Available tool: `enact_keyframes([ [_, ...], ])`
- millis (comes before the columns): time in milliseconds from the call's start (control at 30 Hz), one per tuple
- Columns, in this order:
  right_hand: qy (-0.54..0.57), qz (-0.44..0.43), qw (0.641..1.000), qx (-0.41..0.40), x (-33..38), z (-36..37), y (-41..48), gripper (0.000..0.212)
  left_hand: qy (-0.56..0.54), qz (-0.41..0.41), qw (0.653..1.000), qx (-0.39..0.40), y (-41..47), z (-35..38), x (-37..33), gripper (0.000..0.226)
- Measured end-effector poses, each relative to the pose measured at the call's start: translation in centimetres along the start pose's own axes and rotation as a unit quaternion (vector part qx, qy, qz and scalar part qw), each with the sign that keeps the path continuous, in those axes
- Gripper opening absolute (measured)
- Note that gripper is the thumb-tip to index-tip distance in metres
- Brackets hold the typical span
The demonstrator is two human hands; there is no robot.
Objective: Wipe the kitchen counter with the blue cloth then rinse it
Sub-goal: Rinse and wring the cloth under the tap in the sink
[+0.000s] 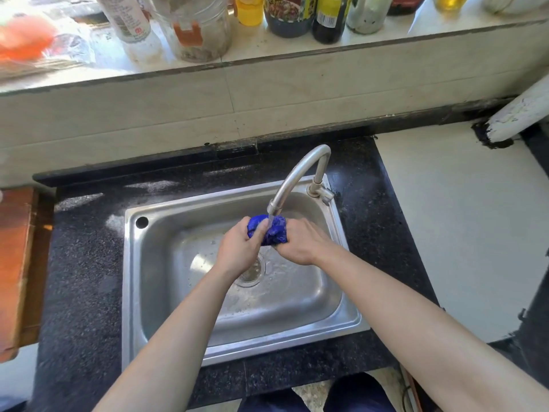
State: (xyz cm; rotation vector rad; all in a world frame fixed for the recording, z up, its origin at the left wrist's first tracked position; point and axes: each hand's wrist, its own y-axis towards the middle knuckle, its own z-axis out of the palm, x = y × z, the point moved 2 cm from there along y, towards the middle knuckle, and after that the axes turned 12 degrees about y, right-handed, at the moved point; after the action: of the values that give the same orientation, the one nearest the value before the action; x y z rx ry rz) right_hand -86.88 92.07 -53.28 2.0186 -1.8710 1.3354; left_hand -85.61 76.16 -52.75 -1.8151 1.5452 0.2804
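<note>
Rinse step under way; wiping looks done, judging by wet streaks on the surface; blue cloth bunched under the faucet stream, left hand and right hand fingers curled tight round it; wring-out left

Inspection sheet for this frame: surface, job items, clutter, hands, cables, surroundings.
Surface: black speckled counter, wet sheen behind the steel sink.
Job's things: blue cloth bunched under the running faucet, over the sink.
Clutter: wooden board at left edge; bottles and a jar on the ledge.
Grippers: left hand and right hand both grip the cloth.
Cables: possible cords at lower right, unclear.
Surroundings: tiled wall behind; white pipe at upper right.
</note>
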Motion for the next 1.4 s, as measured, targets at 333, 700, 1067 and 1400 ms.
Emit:
enact_keyframes([
  [333,0.127,-0.019,0.992,-0.021,-1.9,0.0,-0.7,0.075,-0.287,-0.065,0.947,0.128,-0.5,-0.3,0.0,0.029],
  [700,0.024,0.033,0.999,-0.023,-1.2,-0.3,0.5,0.022,-0.071,0.004,0.991,0.117,-0.9,0.0,-0.5,0.027],
  [1067,0.139,0.028,0.99,-0.014,-1.8,0.5,-0.4,0.032,0.034,-0.003,0.998,0.059,-1.0,-0.6,-0.4,0.025],
  [1400,0.137,0.042,0.962,-0.234,-6.3,-4.5,-2.2,0.059,-0.307,-0.135,0.941,0.056,-2.1,-0.6,-0.9,0.025],
])
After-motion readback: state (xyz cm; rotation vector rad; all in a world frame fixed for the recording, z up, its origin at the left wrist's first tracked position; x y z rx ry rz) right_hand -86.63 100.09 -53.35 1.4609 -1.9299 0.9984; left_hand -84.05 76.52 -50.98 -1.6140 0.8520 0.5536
